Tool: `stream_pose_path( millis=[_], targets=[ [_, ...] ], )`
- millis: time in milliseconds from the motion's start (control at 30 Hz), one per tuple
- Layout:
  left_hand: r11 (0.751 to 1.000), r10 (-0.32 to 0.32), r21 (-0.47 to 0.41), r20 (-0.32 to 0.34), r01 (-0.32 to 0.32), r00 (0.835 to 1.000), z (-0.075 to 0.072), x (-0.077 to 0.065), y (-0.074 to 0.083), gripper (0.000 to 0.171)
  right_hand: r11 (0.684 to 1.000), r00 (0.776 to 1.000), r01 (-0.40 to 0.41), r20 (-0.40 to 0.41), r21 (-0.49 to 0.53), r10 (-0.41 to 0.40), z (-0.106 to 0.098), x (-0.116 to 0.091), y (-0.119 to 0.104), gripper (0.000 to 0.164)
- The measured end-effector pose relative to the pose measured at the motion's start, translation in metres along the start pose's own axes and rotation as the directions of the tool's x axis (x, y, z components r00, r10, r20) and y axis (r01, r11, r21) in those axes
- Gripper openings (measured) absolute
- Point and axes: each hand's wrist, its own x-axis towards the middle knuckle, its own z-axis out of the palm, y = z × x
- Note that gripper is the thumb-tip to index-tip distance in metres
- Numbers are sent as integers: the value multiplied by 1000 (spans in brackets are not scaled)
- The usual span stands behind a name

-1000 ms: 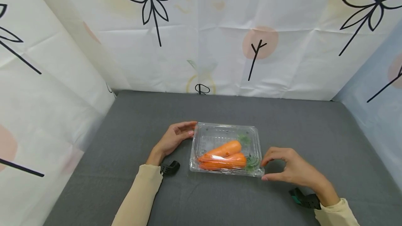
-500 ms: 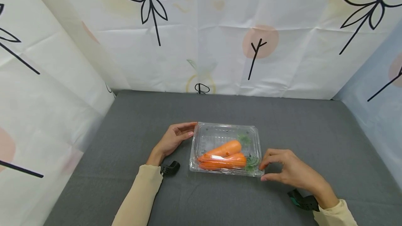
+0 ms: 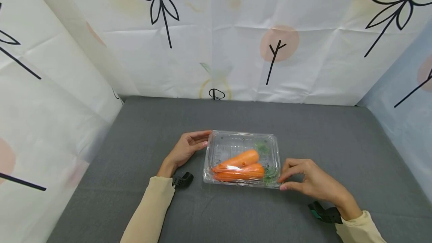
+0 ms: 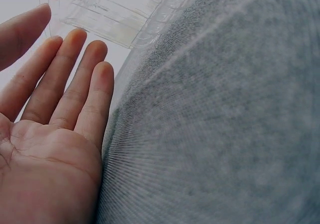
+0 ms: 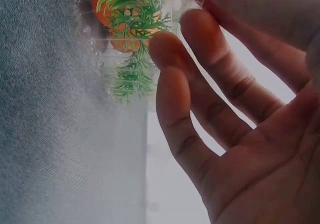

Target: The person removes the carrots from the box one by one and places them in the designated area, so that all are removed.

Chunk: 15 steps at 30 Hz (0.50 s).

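Note:
A clear plastic clamshell container (image 3: 233, 141) lies closed on the table, with orange carrots (image 3: 241, 160) and green carrot leaves (image 3: 270, 175) inside. The left hand (image 3: 185, 148) rests against its far left corner, fingers nearly straight; in the left wrist view the palm faces the camera and the fingers (image 4: 95, 94) hold nothing. At the near right corner, the right hand (image 3: 314, 179) pinches the container's edge between thumb and bent fingertips. From the right wrist, the other fingers (image 5: 175, 99) are loosely bent beside the leaves (image 5: 132, 74); the exact pinch point is hard to see.
A dark grey cloth covers the table (image 3: 216, 213). White printed curtains (image 3: 236, 48) rise behind and at the left, with a bluish sheet (image 3: 405, 130) at the right. A black wrist camera mount (image 3: 183, 180) sits on the left wrist, another (image 3: 324, 213) on the right.
The right thumb and fingertips have moved slightly left and closed in on the container's near right corner. The left hand and the container have hardly moved.

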Motion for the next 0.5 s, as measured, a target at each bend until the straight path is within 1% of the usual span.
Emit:
stream_pose_path(
  millis=[100, 200, 333, 400, 500],
  targets=[
    [1000, -13, 3, -11, 13, 1000, 0, 0, 0, 48, 1000, 1000, 3, -18, 17, -3, 1, 0, 1, 18],
    [1000, -17, 0, -18, 17, 1000, 0, 1, 0, 47, 1000, 1000, -2, -19, 16, 2, 2, 1, 1, 16],
    [1000, -15, -13, -21, 15, 1000, 0, 1, -1, 46, 1000, 1000, 7, -7, -30, -8, 2, 3, 1, 14],
    [1000, -17, -19, -24, 16, 1000, 0, 1, -1, 46, 998, 1000, 27, -11, -56, -28, 2, 3, 1, 16],
    [1000, -19, -22, -27, 18, 999, 1, 0, 0, 47, 993, 996, 81, -33, -83, -84, 4, 4, 1, 21]
  ],
)
